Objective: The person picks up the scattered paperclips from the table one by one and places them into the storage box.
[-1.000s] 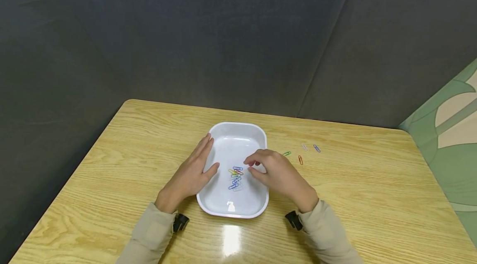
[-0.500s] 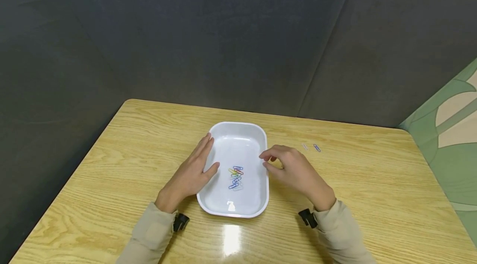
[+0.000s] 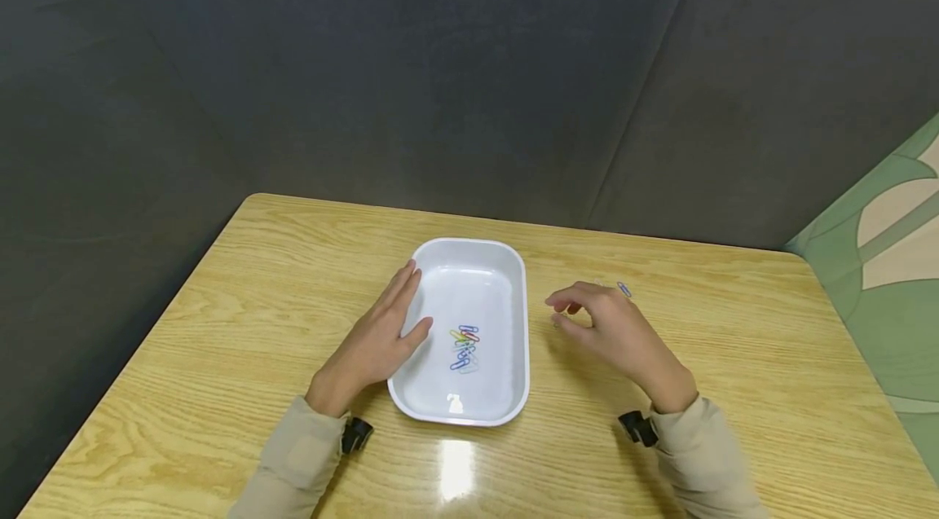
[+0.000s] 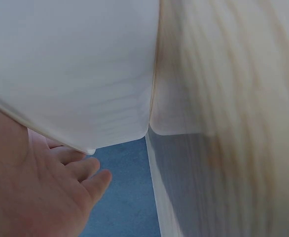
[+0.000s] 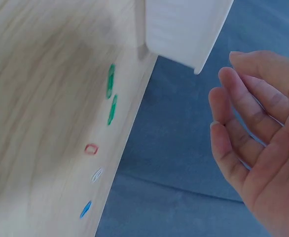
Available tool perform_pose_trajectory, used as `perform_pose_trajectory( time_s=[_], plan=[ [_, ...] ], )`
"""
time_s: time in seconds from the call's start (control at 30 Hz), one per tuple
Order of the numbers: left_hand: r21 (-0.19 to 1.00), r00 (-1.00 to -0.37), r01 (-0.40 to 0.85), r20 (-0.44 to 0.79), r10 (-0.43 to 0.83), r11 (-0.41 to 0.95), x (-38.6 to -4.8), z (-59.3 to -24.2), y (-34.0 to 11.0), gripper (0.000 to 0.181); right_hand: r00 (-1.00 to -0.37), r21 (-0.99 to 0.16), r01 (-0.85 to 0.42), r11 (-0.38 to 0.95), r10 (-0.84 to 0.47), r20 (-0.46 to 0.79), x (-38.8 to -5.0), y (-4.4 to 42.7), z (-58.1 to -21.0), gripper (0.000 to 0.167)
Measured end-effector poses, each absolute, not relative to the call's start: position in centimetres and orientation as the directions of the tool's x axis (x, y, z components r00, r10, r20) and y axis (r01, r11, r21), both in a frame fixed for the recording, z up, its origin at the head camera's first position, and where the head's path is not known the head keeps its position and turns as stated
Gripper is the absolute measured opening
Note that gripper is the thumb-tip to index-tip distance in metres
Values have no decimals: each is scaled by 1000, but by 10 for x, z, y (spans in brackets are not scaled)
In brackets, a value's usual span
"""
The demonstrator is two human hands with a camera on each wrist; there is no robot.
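Observation:
A white tray (image 3: 469, 291) holds a small heap of coloured paper clips (image 3: 464, 352). My left hand (image 3: 374, 344) rests along the tray's left side, fingers straight against the wall and thumb over the rim. To the right of the tray, my right hand (image 3: 616, 332) hovers above the table with fingers loosely bent and thumb apart, holding nothing. Under and near it lie two green paper clips (image 5: 110, 81), a red one (image 5: 91, 148), a white one (image 5: 96, 175) and a blue one (image 5: 86, 209). In the head view, this hand hides most of them; the blue clip (image 3: 623, 289) shows beyond it.
The tray and loose clips lie on a wooden table (image 3: 293, 258). A dark curtain (image 3: 469, 95) hangs behind its far edge. At the far right is a green and beige patterned surface (image 3: 902, 258).
My right hand has moved from over the tray to the right, above the table, covering the loose clips there in the head view. My left hand and the tray have stayed put.

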State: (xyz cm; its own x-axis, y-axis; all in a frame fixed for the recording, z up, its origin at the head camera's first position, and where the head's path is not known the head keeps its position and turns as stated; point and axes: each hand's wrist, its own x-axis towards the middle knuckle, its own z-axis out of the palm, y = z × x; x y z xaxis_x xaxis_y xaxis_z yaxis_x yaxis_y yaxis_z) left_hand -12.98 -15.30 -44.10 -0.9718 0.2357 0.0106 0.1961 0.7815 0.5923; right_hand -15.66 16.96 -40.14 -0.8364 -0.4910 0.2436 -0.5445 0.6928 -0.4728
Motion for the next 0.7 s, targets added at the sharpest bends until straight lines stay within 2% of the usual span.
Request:
perform_pose_trajectory(
  time_s=[0.3, 0.7],
  plan=[
    [589, -972, 192, 2, 237, 785, -131, -440, -152, 74, -842, -456, -538, 709, -485, 238, -161, 190, -407, 18],
    [591, -971, 196, 8, 237, 782, -130, -441, -153, 74, -868, -485, -483, 729, -472, 154, -170, 209, -418, 21]
  ],
)
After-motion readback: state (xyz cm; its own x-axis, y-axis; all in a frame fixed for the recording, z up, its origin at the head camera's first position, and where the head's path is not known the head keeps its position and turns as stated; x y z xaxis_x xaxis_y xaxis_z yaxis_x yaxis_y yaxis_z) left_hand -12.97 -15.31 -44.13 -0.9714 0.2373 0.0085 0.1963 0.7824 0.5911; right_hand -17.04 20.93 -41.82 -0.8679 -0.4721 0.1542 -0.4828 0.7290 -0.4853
